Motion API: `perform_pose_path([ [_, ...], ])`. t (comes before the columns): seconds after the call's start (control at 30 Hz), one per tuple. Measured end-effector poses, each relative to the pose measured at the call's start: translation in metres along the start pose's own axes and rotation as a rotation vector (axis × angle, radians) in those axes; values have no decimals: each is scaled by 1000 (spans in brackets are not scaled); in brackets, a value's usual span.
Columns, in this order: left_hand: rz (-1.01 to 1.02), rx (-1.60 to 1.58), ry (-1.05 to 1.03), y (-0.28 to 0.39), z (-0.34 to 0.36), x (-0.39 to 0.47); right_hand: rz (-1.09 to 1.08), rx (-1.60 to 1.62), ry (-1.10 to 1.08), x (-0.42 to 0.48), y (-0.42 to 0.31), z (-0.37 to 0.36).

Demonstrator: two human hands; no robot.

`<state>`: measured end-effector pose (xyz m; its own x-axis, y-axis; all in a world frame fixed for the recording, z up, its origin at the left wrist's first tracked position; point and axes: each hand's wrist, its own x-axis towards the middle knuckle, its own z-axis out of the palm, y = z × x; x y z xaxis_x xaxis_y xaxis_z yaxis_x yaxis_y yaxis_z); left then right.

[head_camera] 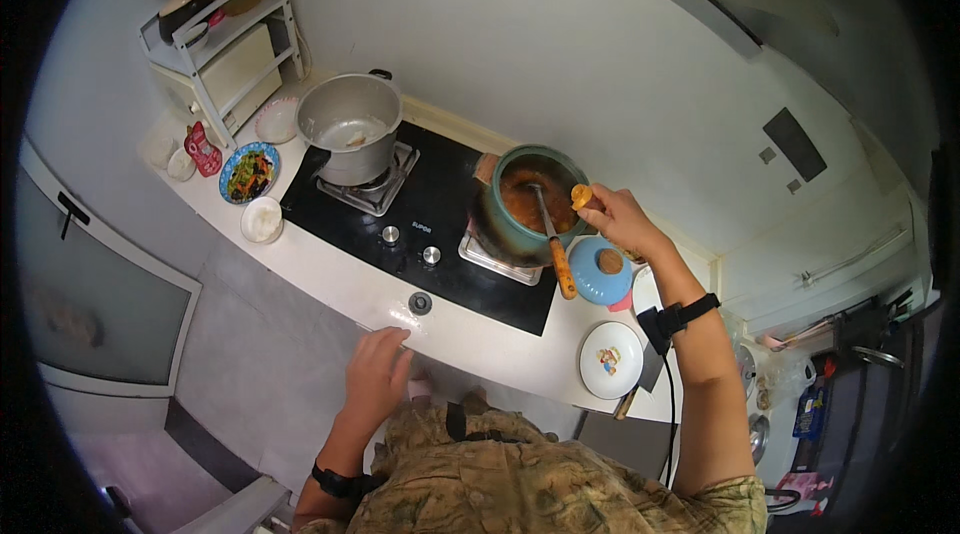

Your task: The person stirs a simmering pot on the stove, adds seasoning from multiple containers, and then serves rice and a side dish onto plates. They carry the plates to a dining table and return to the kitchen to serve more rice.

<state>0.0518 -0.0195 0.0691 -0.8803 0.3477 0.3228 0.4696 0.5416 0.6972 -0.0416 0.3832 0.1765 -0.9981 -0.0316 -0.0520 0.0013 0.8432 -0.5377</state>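
Observation:
My right hand (pixel 619 222) grips a small seasoning bottle (pixel 581 196) with an orange-yellow top, tipped over the right rim of a green clay pot (pixel 491 222). Most of the bottle is hidden by my fingers. The pot, on the right burner, holds reddish-brown stew (pixel 517 196). A metal ladle (pixel 559 260) with a wooden handle leans in it, its handle lying across the near rim. My left hand (pixel 379 372) holds nothing and hovers by the counter's front edge, near a small dark round knob (pixel 421 303). A blue lid (pixel 596 279) with a wooden knob rests right of the pot.
A large aluminium pot (pixel 352 151) stands on the left burner of the black cooktop (pixel 450 196). Left are a blue-rimmed plate of vegetables (pixel 251 174), a white bowl (pixel 262 220) and a rack (pixel 232 42). A white plate (pixel 611 360) lies partly over a cleaver (pixel 645 384) at right.

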Motion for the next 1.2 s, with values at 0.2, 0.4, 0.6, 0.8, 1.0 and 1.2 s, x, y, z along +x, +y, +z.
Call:
perform_pose_path([
  [0.2,-80,1,34,-4,-1,-1,-22,-140,-22,18,9,0],
  [0.4,-77,-5,57,-10,3,-2,21,-174,-53,29,8,-5],
  [0.6,-124,0,45,-15,4,-4,47,-264,-85,38,10,-11],
  [0.8,-134,-1,53,-18,2,-2,103,-226,-127,44,2,-13],
  [1.0,-127,-8,69,-20,3,-3,71,-218,-131,48,1,-17],
  [1.2,-140,4,62,-25,4,-3,124,-245,-178,52,-8,-21],
])
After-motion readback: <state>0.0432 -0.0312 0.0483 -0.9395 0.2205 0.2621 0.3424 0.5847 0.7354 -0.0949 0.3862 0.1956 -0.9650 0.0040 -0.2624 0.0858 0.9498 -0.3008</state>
